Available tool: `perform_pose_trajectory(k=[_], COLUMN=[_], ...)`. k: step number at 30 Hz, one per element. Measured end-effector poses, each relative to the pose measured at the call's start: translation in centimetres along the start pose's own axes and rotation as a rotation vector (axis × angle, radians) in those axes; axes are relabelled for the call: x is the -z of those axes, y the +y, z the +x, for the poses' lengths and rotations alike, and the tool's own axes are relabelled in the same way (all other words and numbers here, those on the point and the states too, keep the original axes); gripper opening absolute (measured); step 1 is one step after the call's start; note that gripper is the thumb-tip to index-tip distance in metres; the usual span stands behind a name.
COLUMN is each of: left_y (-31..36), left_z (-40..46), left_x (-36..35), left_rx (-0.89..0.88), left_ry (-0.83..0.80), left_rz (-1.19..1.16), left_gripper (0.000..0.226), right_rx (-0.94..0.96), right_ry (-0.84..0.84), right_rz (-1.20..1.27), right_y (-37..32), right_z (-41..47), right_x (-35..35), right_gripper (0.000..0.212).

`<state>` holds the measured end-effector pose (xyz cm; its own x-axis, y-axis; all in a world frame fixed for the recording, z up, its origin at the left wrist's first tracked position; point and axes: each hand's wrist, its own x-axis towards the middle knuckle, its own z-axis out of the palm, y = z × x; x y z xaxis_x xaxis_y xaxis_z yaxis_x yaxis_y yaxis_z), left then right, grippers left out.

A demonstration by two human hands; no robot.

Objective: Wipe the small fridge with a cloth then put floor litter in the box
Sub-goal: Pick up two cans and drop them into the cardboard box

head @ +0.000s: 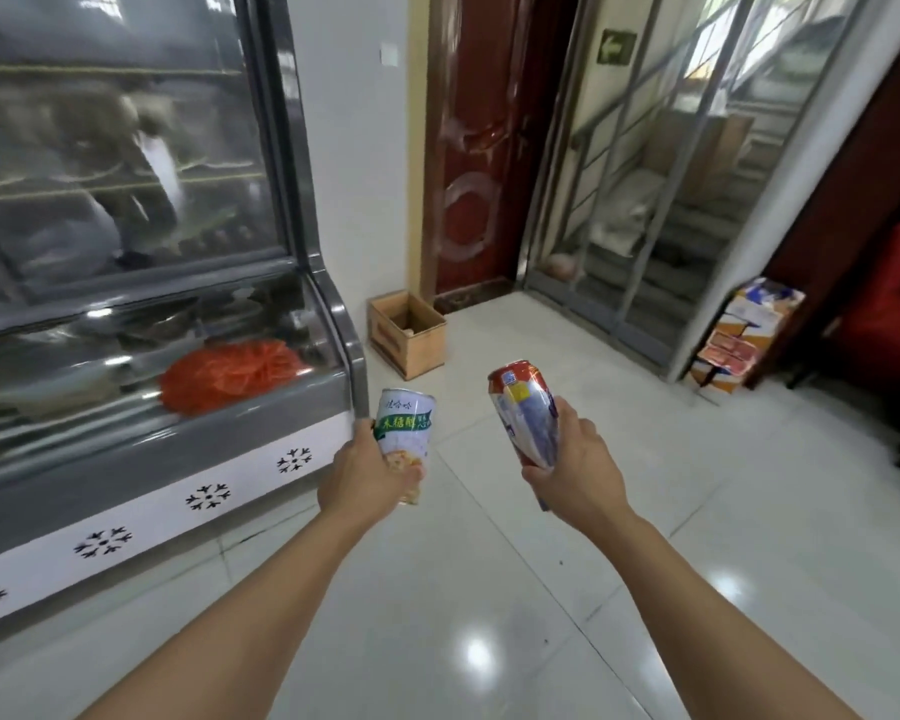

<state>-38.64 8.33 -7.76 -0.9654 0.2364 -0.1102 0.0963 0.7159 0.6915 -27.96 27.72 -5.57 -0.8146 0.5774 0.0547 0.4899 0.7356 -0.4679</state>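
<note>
My left hand grips a white and green can, held upright at mid-frame. My right hand grips a dented red and silver can, tilted to the left. Both cans are held above the tiled floor. An open cardboard box stands on the floor ahead, by the wall next to the fridge corner. The glass-fronted fridge fills the left side, with a grey frame and a white base with snowflake marks. No cloth is in view.
A dark red door is behind the box. A metal-framed glass partition shows stairs to the right. Stacked cartons lean at the right wall beside a red seat. Glossy white floor tiles lie between me and the box.
</note>
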Motion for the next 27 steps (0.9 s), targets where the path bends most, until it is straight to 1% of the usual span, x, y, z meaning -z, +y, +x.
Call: perform_pose_trajectory(k=[2, 6, 13, 17, 20, 27], left_y=[2.3, 6.2, 14.4, 20.4, 24.5, 31.2], left_z=[2.7, 7.9, 18.9, 25.6, 29.9, 40.7], left_x=[-0.9, -3.1, -9.5, -13.2, -15.5, -19.4], left_rx=[-0.024, -0.075, -0.136, -0.114, -0.103, -0.069], left_ry=[-0.015, -0.047, -0.056, 0.002, 0.032, 0.060], left_rz=[0.011, -0.004, 0.037, 0.071, 0.042, 0.052], left_gripper=[0.057, 0.062, 0.066, 0.068, 0.070, 0.063], right_rx=[-0.018, -0.044, -0.056, -0.046, -0.016, 0.023], right_ry=[0.030, 0.068, 0.106, 0.098, 0.087, 0.072], right_rz=[0.012, 0.023, 0.056, 0.065, 0.040, 0.025], right_y=[0.9, 3.1, 9.0, 12.8, 15.2, 18.1], right_z=[2.7, 8.1, 21.2, 30.3, 37.1, 51.8], right_x=[0.7, 1.6, 3.1, 5.2, 6.8, 7.6], right_gripper=[0.085, 0.082, 0.081, 0.084, 0.083, 0.084])
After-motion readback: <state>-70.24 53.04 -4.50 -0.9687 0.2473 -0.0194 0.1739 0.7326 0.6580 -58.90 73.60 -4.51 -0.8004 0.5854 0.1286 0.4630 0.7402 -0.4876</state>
